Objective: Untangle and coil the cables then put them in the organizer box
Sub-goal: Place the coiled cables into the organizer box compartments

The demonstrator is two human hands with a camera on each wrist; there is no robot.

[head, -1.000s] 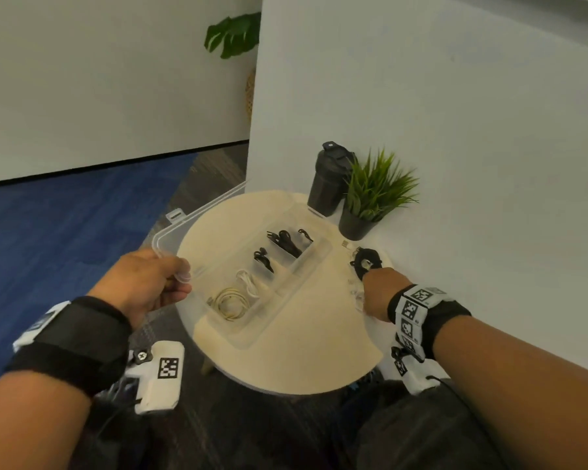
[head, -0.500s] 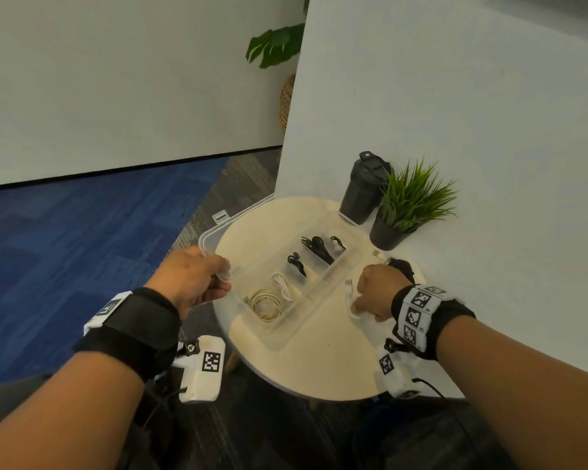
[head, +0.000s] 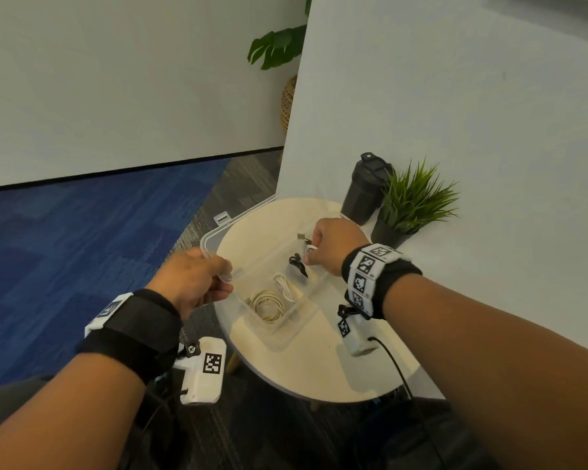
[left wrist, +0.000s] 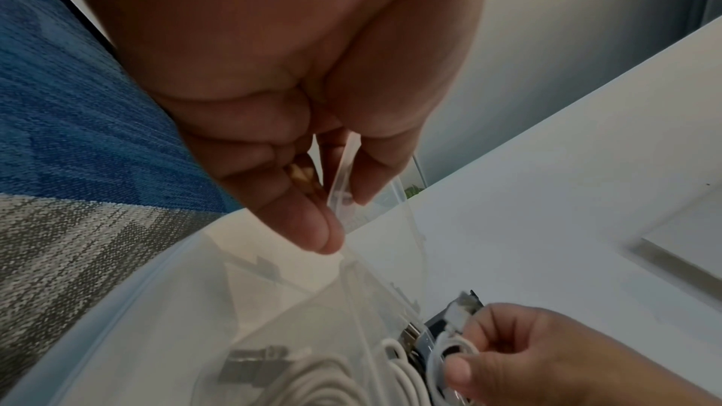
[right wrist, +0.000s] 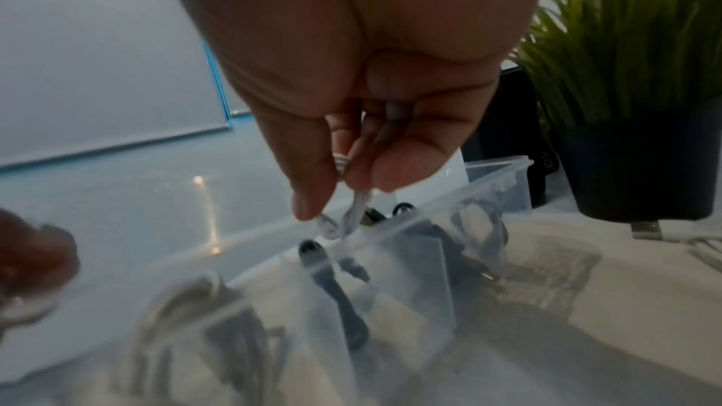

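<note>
Looking down from the head, the left hand (head: 197, 283) pinches the rim of the clear organizer box (head: 279, 334) on the round table (head: 319, 374), while the right hand (head: 333, 245) holds a coiled white cable (head: 309, 249) just over a far compartment. Seen from the left wrist, the thumb and fingers (left wrist: 312, 227) squeeze the thin plastic edge, which should keep the box from sliding. Seen from the right wrist, the fingertips (right wrist: 312, 196) pinch the coil above the box, so it is best lowered slowly into one free slot, with the loops kept together.
</note>
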